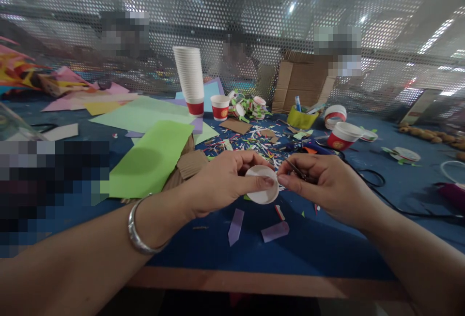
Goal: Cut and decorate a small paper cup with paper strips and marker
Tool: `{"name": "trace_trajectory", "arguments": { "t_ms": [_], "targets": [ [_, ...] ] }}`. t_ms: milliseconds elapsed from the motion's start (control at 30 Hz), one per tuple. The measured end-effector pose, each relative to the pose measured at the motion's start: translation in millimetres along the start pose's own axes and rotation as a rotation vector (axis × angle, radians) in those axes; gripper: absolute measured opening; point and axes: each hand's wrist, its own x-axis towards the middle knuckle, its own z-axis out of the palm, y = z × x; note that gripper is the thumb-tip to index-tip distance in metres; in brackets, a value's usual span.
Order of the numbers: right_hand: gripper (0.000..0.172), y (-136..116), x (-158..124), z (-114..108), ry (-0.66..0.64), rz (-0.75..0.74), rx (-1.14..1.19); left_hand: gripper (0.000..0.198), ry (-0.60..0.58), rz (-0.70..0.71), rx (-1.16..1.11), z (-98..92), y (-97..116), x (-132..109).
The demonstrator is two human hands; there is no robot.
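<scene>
My left hand (232,178) is closed on a shallow white paper cup base (256,192), its thumb lying across the round face. At the right rim of this piece, the thumb and fingers of my right hand (314,180) are pinched together. A thin dark metal tool (296,167) is held in that right hand; its kind is mostly hidden by the fingers. Below the hands lie two purple paper strips, one pointed (236,227) and one with a rounded end (275,232). A small red and white scrap (279,212) is close by.
Behind the hands are paper scraps (250,146), a tall cup stack (191,79) and a yellow-green holder (302,118). Green paper (148,161) lies left. A red and white cup (343,136), a blue tool (308,147) and a black cable (392,204) are right.
</scene>
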Motion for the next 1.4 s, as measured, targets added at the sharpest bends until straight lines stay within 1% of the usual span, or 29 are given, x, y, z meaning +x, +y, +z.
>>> {"name": "trace_trajectory", "arguments": {
  "t_ms": [133,267,333,467,600,667,733,800,967,1033,1100,1200,1267,1333,1400],
  "targets": [
    [0.022,-1,-3,3,0.008,-0.061,-0.094,0.022,-0.028,-0.025,-0.047,2.5,1,-1],
    [0.013,-1,-6,7,0.049,-0.135,-0.203,0.015,0.014,0.010,-0.017,6.0,2,-1],
    [0.012,1,-6,8,0.083,-0.151,-0.246,0.015,0.046,0.040,0.017,5.3,4,-2],
    [0.015,8,-4,4,0.186,-0.117,-0.272,0.018,0.135,0.106,0.060,-1.6,5,-2],
    [0.022,17,0,0,0.297,-0.055,-0.298,0.020,0.165,0.109,0.055,-3.7,4,-1],
    [0.022,20,2,0,0.292,-0.049,-0.307,0.021,0.159,0.069,0.053,-1.4,4,0],
    [0.020,20,3,0,0.258,-0.035,-0.307,0.025,0.161,0.037,0.043,1.2,4,-1],
    [0.020,20,5,1,0.218,-0.011,-0.317,0.030,0.159,0.042,0.034,2.8,6,-2],
    [0.029,16,5,1,0.179,0.024,-0.299,0.036,0.168,0.108,0.054,0.5,6,-1],
    [0.035,15,4,2,0.175,0.040,-0.269,0.039,0.188,0.157,0.121,-2.3,3,0],
    [0.038,15,3,2,0.163,0.054,-0.254,0.037,0.222,0.231,0.222,-5.4,0,1],
    [0.034,16,3,3,0.173,0.040,-0.266,0.031,0.273,0.342,0.355,-9.2,-4,2],
    [0.032,18,3,2,0.201,0.028,-0.264,0.030,0.289,0.386,0.390,-10.3,-5,2],
    [0.031,19,3,1,0.224,0.029,-0.241,0.029,0.281,0.394,0.381,-10.2,-5,1],
    [0.030,19,4,0,0.224,0.038,-0.192,0.029,0.261,0.368,0.333,-9.1,-3,1]
  ]
}}
